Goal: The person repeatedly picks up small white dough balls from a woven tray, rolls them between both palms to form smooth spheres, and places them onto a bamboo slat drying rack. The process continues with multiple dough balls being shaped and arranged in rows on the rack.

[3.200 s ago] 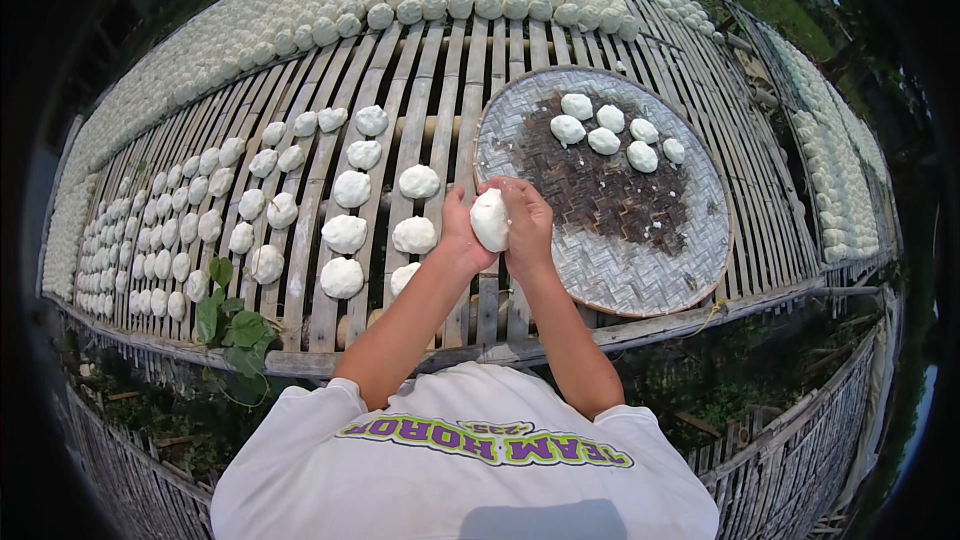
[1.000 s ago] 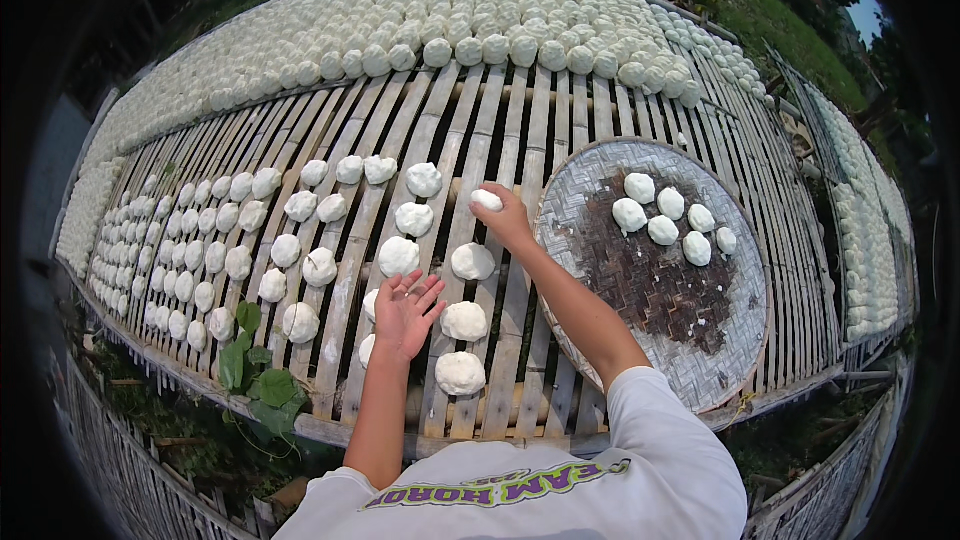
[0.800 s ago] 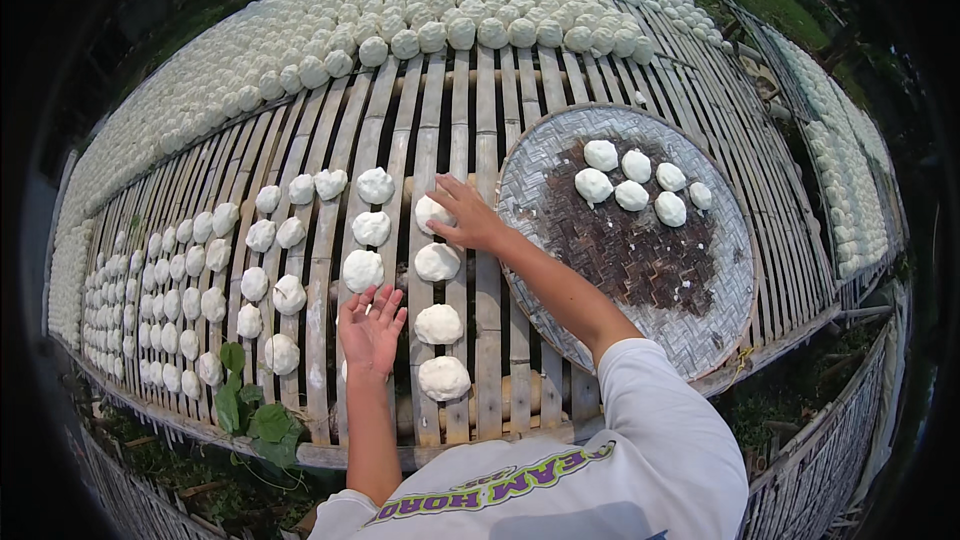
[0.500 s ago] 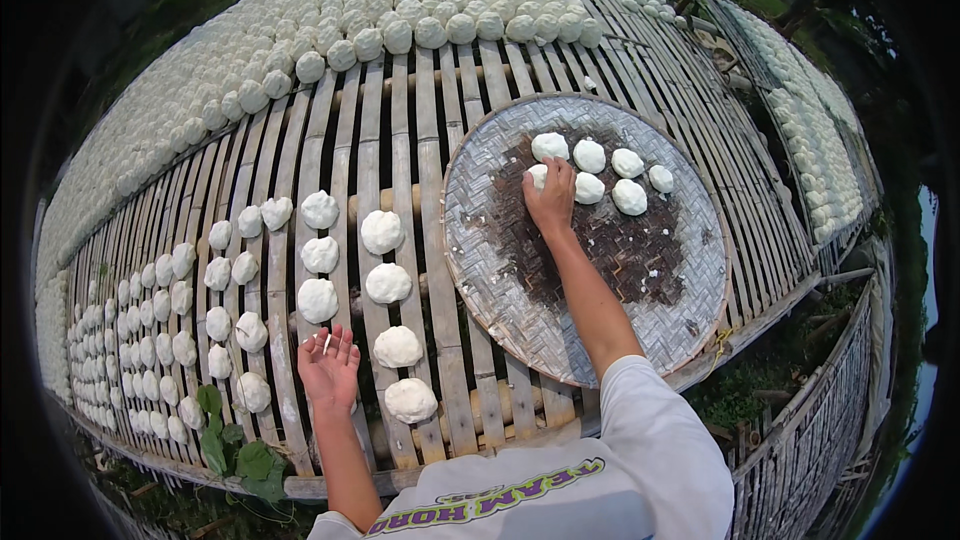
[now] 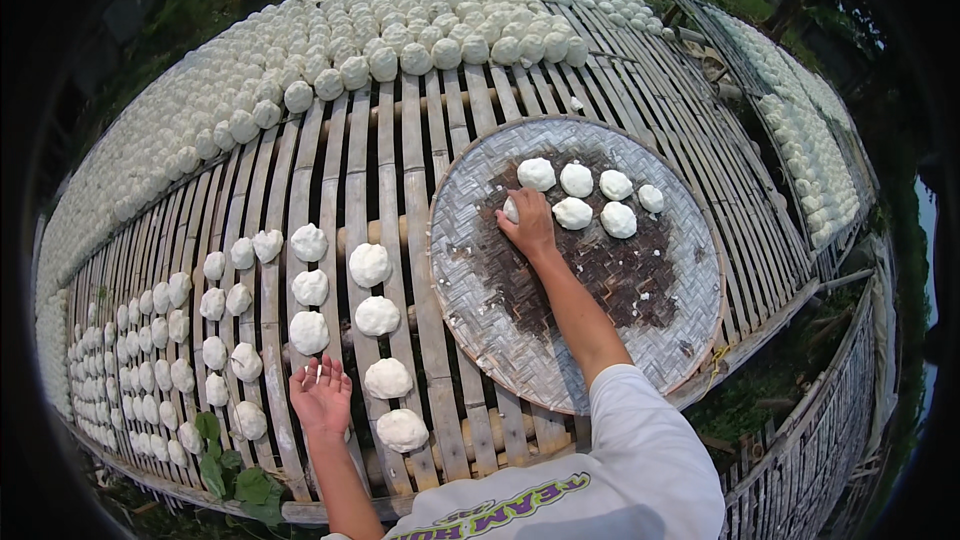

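On a round woven bamboo tray [image 5: 470, 270], my right hand [image 5: 530, 225] is closed around a white doughy ball [image 5: 511, 210], which is mostly hidden by the fingers. Beside that hand, several similar white balls [image 5: 573, 213] sit in two short rows on the tray's dark, damp middle. My left hand [image 5: 321, 402] is palm up above the bamboo slats, its fingers apart and slightly curled, with white bits on the fingertips. Close to it, one white ball [image 5: 309, 333] lies just beyond the fingers and another ball [image 5: 388, 378] to the right.
Bamboo slats with gaps form the platform [image 5: 415, 200]. More white balls [image 5: 160, 380] stand in rows at left, and a dense mass of them [image 5: 330, 40] covers the far side. A second rack [image 5: 800, 140] is at right. Green leaves [image 5: 258, 488] poke up at the front edge.
My right hand has shifted a little left with the ball, away from the neighbouring one. The whole view has tilted, so most things appear lower. My left hand stays open.
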The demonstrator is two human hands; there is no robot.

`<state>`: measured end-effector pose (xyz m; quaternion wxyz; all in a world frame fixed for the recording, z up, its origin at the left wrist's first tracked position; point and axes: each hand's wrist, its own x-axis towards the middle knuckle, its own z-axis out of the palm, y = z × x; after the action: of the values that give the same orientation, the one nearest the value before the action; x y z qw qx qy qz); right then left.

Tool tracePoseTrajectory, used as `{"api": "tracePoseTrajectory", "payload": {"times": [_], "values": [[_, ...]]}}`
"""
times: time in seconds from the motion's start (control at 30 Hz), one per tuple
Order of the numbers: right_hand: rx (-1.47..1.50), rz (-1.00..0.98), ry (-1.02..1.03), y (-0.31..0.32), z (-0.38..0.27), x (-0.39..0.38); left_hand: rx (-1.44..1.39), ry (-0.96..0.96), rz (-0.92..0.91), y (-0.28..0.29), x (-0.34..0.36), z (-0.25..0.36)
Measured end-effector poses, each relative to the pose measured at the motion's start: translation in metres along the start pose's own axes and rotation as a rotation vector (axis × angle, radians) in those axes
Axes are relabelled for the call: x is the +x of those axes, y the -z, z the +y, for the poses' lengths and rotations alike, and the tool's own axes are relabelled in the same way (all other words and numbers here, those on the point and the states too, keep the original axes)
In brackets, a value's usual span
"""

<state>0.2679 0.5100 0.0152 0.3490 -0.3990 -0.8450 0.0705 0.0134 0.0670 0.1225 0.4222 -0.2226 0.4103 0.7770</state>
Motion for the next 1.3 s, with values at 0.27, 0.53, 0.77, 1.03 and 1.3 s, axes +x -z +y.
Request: {"api": "tracePoseTrajectory", "payload": {"times": [0.27,0.53,0.77,1.03,1.3], "values": [[0.059,0.096,-0.074,-0.011,0.016,0.007,-0.018,0.023,-0.067,-0.019,-0.005,-0.006],[1.644,0.077,-1.055,0.047,-0.067,0.006,0.28,0.036,-0.35,-0.086,-0.027,-0.078],[1.154,-0.593,-0.414,0.18,-0.222,-0.073,-0.126,0.423,-0.667,-0.101,-0.036,-0.143],[0.957,-0.41,0.014,0.164,-0.253,-0.114,0.009,0.69,-0.624,-0.091,-0.07,-0.12],[1.33,-0.14,-0.646,0.178,-0.293,-0.154,0.377,0.04,-0.543,-0.088,-0.099,-0.112]]}}
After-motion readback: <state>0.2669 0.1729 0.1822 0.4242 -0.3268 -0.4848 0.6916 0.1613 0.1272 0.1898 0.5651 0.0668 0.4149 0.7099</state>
